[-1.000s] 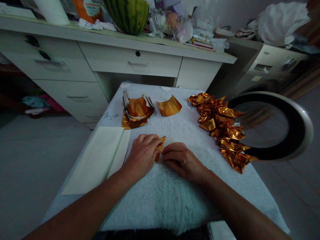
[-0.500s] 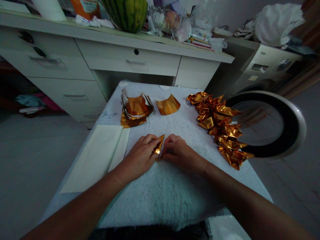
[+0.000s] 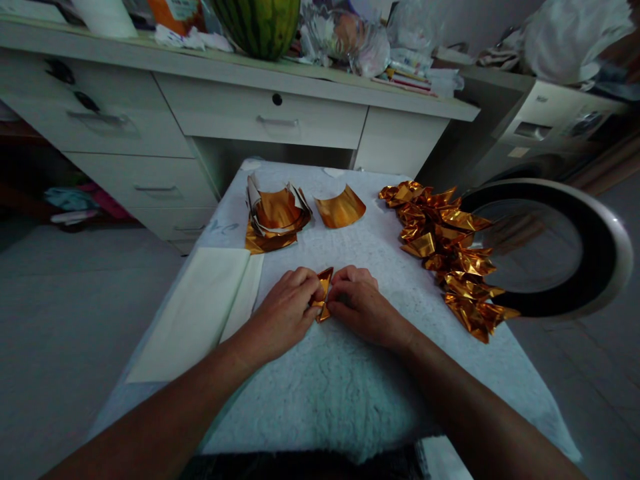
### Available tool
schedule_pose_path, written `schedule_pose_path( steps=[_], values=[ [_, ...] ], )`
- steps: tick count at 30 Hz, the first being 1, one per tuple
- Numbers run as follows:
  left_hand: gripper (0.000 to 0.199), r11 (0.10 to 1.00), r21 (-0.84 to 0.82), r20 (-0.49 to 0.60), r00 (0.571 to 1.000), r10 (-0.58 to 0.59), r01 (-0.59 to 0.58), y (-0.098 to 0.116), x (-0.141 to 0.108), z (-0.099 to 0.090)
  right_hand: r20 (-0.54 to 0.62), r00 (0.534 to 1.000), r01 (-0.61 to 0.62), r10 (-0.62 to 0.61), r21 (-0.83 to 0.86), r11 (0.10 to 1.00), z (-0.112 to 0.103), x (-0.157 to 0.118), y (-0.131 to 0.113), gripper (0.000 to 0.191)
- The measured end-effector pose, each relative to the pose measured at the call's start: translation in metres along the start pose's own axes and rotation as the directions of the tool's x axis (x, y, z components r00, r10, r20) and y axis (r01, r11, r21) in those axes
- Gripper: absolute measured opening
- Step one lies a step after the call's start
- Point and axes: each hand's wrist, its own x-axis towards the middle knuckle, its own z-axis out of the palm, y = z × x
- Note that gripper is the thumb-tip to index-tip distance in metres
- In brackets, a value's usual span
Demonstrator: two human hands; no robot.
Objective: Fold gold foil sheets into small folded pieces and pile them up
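Note:
A small folded piece of shiny gold foil paper (image 3: 325, 311) stands between my two hands near the middle of the cloth-covered table (image 3: 300, 400). My left hand (image 3: 290, 300) grips it from the left, fingers closed on its edge. From the right, my right hand (image 3: 357, 300) pinches its near side with thumb and curled fingers; the fingertips are partly hidden. Beyond my hands lie a stack of curled gold foil sheets (image 3: 277, 212) and one loose foil sheet (image 3: 341, 208). Crumpled-looking folded foil pieces (image 3: 445, 247) form a long pile on the right.
Pale paper sheets (image 3: 195, 307) lie along the table's left side. A white drawer desk (image 3: 270, 127) stands behind, carrying a watermelon (image 3: 257, 27) and plastic bags. At the right, a washing machine (image 3: 530, 127) has its round door (image 3: 613, 253) open beside the table edge.
My right hand has closed in on the foil paper and now touches it. The piece's folds look more opened out toward me. The whole view has shifted slightly.

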Motion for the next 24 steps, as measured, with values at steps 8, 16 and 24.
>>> schedule_pose_path(
  steps=[8,16,24],
  values=[
    [0.018,1.000,-0.023,0.051,0.999,-0.016,0.017,-0.0016,-0.0031,-0.0030,-0.023,0.999,-0.035,0.034,-0.038,0.999,0.0044,0.0008,-0.0041,0.007],
    [0.011,0.999,-0.026,0.058,0.998,-0.037,0.038,0.0011,-0.0044,-0.0030,-0.041,0.998,-0.048,0.046,-0.044,0.998,0.0057,0.0014,-0.0043,0.010],
    [0.009,0.998,-0.035,0.036,0.999,-0.041,0.042,-0.0006,-0.0057,-0.0003,-0.056,0.997,-0.052,0.049,-0.049,0.997,0.0060,0.0008,-0.0062,0.011]
  ],
)
